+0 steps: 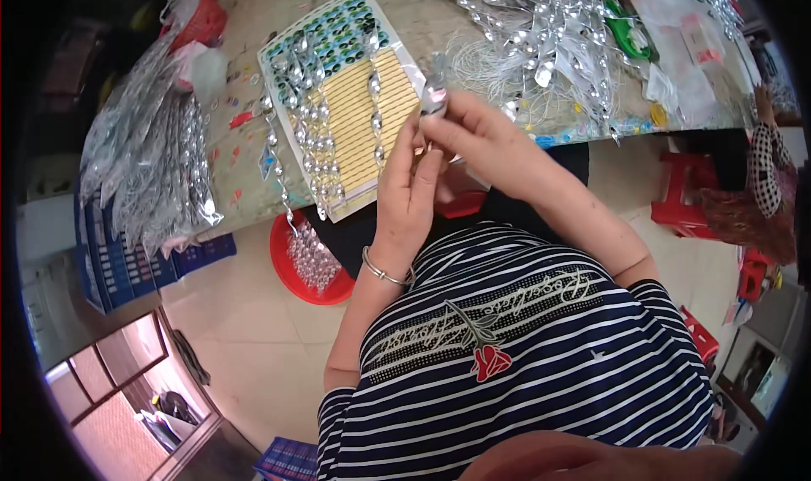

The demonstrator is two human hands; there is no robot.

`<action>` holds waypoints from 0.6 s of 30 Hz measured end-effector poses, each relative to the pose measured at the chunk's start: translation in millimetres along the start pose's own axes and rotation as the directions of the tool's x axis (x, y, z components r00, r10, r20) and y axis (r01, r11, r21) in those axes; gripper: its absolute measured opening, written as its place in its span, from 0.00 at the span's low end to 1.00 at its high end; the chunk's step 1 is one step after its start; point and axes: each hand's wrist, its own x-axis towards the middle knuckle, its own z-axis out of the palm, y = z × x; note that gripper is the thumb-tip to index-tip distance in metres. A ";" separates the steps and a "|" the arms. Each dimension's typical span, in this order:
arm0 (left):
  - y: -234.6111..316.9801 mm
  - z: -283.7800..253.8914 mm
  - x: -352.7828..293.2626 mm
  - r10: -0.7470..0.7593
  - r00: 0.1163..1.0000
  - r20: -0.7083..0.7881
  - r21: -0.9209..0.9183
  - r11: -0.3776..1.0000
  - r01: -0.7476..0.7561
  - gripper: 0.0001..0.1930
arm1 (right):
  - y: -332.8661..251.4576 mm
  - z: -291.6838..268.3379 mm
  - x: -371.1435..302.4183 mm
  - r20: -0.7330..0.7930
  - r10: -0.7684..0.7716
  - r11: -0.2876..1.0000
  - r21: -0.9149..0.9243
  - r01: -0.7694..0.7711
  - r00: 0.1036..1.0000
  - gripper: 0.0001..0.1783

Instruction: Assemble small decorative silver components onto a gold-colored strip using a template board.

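Desk (243, 164) is carrying a card sheet (276, 80), set at an angle before the person. Round green-and-blue stickers (342, 29) are filling its far end; dash-marked yellow backing (356, 126) is showing nearer. Twisted silver strands (322, 143) are lying across its left part, and a single strand (374, 84) is running down its middle. At the sheet's right edge, the right hand (486, 139) is pinching a shiny silver piece (434, 101) between thumb and fingers, part of it projecting beyond the grip. The left hand (405, 190) is meeting it from below, thumb and fingers drawn together near the piece's lower end; whether they are gripping anything, I cannot tell. A bracelet (384, 276) is encircling the left wrist. Plastic-wrapped silver strands (156, 152) are hanging over the desk's left end. A heap of silver strands (541, 42) is lying toward the far right, loose white strings (477, 67) spreading beside it. Below the near edge, a red basin (277, 261) is holding small silver pieces (311, 257).
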 end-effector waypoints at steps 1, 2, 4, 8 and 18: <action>-2.9 4.7 2.3 0.054 0.996 -0.069 -0.035 0.998 -0.056 0.25 | 4.8 -2.1 -2.0 0.011 0.033 0.999 -0.021 -0.032 0.999 0.10; -1.6 3.7 1.9 0.051 0.997 -0.063 -0.034 0.998 -0.053 0.25 | 7.1 -3.4 -3.3 0.024 0.066 0.997 -0.043 -0.065 0.998 0.11; 1.5 -2.7 0.5 0.013 0.998 -0.067 0.082 0.997 -0.007 0.23 | 20.3 -12.7 0.0 0.019 -0.037 0.991 -0.126 0.039 0.999 0.12; -3.9 -27.2 -7.4 -0.156 0.982 -0.107 0.149 0.974 0.171 0.20 | 23.8 -53.4 15.4 -0.151 -0.103 0.929 -0.367 0.041 0.983 0.14; -23.2 -18.0 -30.4 -0.327 0.943 0.063 0.113 0.941 0.319 0.13 | 62.0 -115.0 114.2 -0.110 -0.455 0.431 -0.896 0.110 0.884 0.13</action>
